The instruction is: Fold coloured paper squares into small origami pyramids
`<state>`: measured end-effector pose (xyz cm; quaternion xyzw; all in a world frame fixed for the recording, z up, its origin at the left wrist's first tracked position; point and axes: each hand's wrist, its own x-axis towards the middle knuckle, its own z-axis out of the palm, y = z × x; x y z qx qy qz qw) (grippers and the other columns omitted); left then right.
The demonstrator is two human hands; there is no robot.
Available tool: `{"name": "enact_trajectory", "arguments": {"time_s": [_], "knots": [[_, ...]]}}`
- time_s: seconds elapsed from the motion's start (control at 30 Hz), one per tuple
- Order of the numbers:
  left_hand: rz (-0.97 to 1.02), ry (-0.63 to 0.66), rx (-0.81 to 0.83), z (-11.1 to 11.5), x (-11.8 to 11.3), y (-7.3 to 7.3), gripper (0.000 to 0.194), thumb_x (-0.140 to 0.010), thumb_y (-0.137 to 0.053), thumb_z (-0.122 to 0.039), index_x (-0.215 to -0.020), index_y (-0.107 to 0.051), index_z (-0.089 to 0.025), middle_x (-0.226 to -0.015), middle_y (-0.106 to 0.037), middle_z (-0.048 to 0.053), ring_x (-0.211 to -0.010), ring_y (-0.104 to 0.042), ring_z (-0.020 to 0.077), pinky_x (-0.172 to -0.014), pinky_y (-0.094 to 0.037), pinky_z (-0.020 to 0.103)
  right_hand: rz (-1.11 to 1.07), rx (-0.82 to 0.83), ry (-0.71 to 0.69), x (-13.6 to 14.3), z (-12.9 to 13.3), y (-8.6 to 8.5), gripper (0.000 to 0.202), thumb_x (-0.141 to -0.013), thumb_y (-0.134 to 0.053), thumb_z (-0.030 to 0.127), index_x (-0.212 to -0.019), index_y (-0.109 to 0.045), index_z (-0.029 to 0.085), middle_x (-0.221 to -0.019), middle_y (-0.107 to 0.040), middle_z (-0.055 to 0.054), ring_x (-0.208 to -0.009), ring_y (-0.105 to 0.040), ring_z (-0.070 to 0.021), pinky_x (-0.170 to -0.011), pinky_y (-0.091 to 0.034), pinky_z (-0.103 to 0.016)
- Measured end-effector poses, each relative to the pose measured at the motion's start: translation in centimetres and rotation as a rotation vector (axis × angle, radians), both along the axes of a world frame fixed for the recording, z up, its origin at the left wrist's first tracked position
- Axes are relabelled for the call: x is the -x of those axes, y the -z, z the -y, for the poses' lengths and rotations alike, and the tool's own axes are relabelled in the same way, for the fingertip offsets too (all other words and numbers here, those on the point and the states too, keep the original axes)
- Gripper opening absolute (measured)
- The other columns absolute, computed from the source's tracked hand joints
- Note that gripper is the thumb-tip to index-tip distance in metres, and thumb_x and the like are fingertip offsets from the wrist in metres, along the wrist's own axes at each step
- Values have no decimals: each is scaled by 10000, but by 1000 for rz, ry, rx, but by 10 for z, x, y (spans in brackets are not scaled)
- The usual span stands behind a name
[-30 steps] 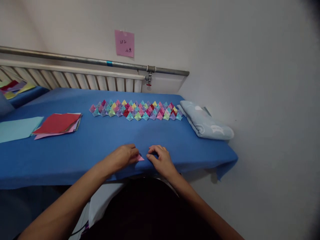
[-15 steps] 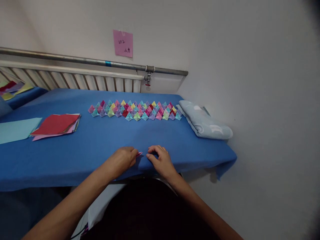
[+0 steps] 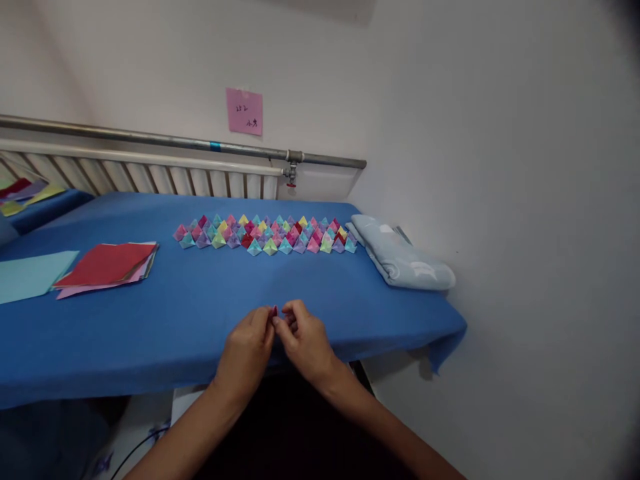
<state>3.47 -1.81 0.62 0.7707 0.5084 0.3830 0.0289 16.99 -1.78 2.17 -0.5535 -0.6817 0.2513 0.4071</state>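
Above the front part of the blue-covered table, my left hand is closed in a pinch on a small folded piece of pink paper. Only a tip of that paper shows; the fingers cover the rest. My right hand is close against it, fingers curled, with the thumb tip at the paper's lower edge. A gap shows between that thumb and the index finger. Farther back, small folded paper pieces in many colours stand in several rows.
A stack of coloured paper, red on top, lies left beside a light-blue sheet. A folded light-blue blanket rests at the right end of the blue cloth. Behind run a radiator and a metal pipe.
My hands have come together at the pink paper, the right one moving left to it. The paper now points up rather than right. The view has tilted up slightly.
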Motion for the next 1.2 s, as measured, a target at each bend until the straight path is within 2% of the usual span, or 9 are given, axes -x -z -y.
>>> {"name": "enact_trajectory", "arguments": {"time_s": [0.13,0.3,0.47,0.63,0.77,0.87,1.0,1.1,1.2], "knots": [[0,-42,-38,0,-2,-2,181,-954,-410,-216,-960,-588,-180,-825,-685,53,-720,-655,170,-647,-515,282,138,-25,-18,1,-2,-3,191,-895,-471,240,-1067,-544,201,-732,-658,-25,-646,-621,-179,-593,-431,-264],[77,-89,-31,-5,-2,0,158,-941,-435,-222,-982,-583,-184,-860,-673,59,-740,-652,177,-656,-521,296,126,-48,-38,6,-7,0,204,-902,-444,204,-1079,-544,202,-790,-695,-40,-702,-657,-188,-629,-460,-266],[239,27,19,-9,-2,-2,224,-915,-433,-176,-1088,-573,-199,-975,-674,65,-876,-656,184,-782,-535,335,51,-126,-57,6,-7,1,191,-902,-422,181,-1035,-553,216,-911,-708,-54,-818,-675,-179,-730,-488,-274],[341,-5,130,-7,-1,-9,152,-878,-470,-194,-944,-606,-206,-889,-674,48,-813,-649,189,-750,-520,340,24,-106,-24,7,-7,1,188,-889,-452,199,-1042,-560,217,-806,-698,-29,-726,-662,-176,-676,-486,-274],[396,-52,213,-4,-2,-13,118,-849,-484,-208,-887,-595,-208,-798,-685,24,-729,-662,185,-683,-519,324,3,-198,-52,6,-5,2,189,-893,-428,168,-986,-583,222,-862,-683,-33,-774,-646,-165,-727,-492,-276],[568,-37,385,-4,-3,-15,101,-829,-504,-244,-886,-578,-206,-695,-682,-10,-644,-664,166,-619,-516,290,0,-296,-107,2,-2,5,226,-904,-411,137,-1000,-597,222,-884,-666,-38,-810,-630,-159,-753,-495,-270],[935,105,690,0,3,-24,166,-716,-600,-281,-851,-595,-185,-790,-701,20,-733,-665,166,-712,-533,308,78,-419,-184,-8,1,11,232,-921,-427,127,-1025,-609,228,-866,-639,-41,-796,-606,-154,-744,-504,-263],[1138,156,906,6,12,-35,292,-657,-679,-282,-921,-624,-171,-840,-704,34,-783,-666,172,-774,-535,324,159,-542,-237,-14,3,13,275,-917,-423,95,-1067,-612,226,-885,-623,-55,-799,-599,-156,-723,-511,-264],[1235,191,1007,11,20,-41,464,-616,-769,-271,-1043,-615,-174,-907,-708,35,-833,-665,165,-821,-515,307,195,-622,-280,-18,6,12,328,-888,-437,65,-1132,-604,207,-923,-611,-77,-822,-594,-166,-726,-519,-276]]}}
